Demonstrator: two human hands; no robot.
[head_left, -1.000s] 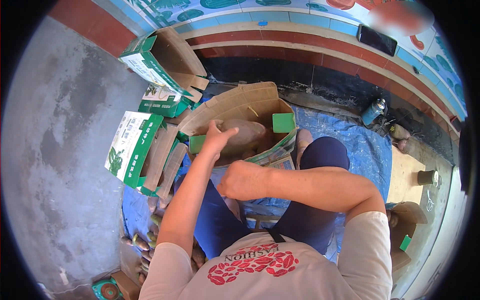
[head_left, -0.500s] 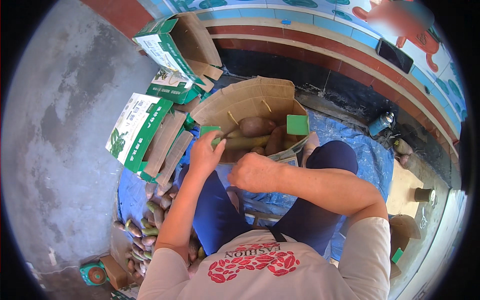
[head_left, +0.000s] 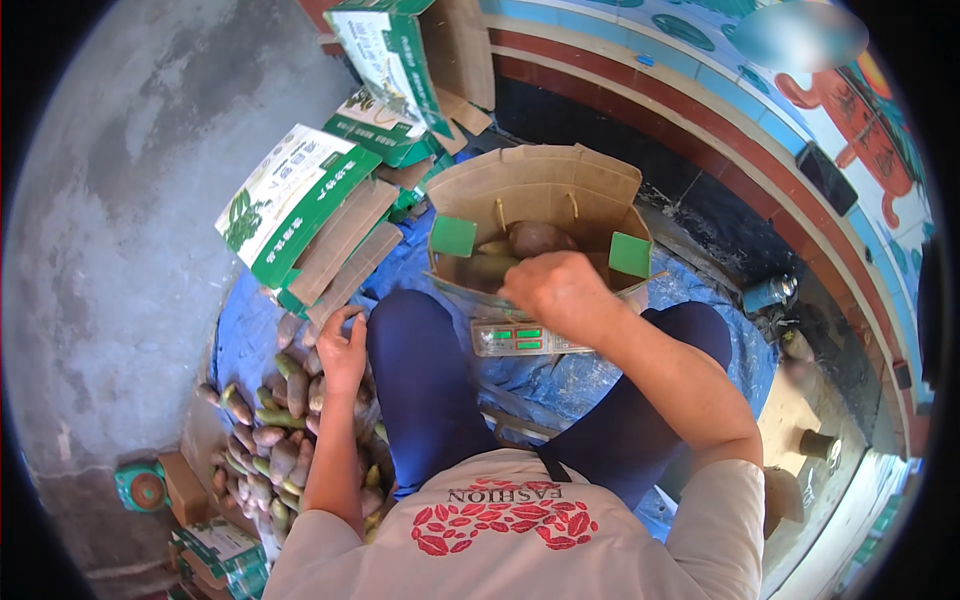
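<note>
In front of me stands an open cardboard box [head_left: 540,175] with green side flaps and rope loops. Inside lie a dark reddish radish [head_left: 541,238] and a long greenish radish [head_left: 490,266]. My right hand [head_left: 562,290] is over the box's near edge, fingers curled together; whether they hold anything is hidden. The box sits on or just behind a digital scale [head_left: 522,338] with lit green displays. My left hand [head_left: 343,352] is beside my left knee, thumb and forefinger curved apart with nothing visible between them. Below it is a heap of radishes [head_left: 285,455].
Green-and-white cartons [head_left: 310,210] lean and stack at left. A blue tarp [head_left: 560,385] covers the floor under the box. A phone [head_left: 826,178] rests on the wall ledge, and a metal canister [head_left: 770,293] lies at right. Beside the heap stands a small teal device [head_left: 143,487].
My left hand has left the box's left flap and come down beside my knee. My right hand has moved forward and right over the box edge. The view has shifted, uncovering the scale displays.
</note>
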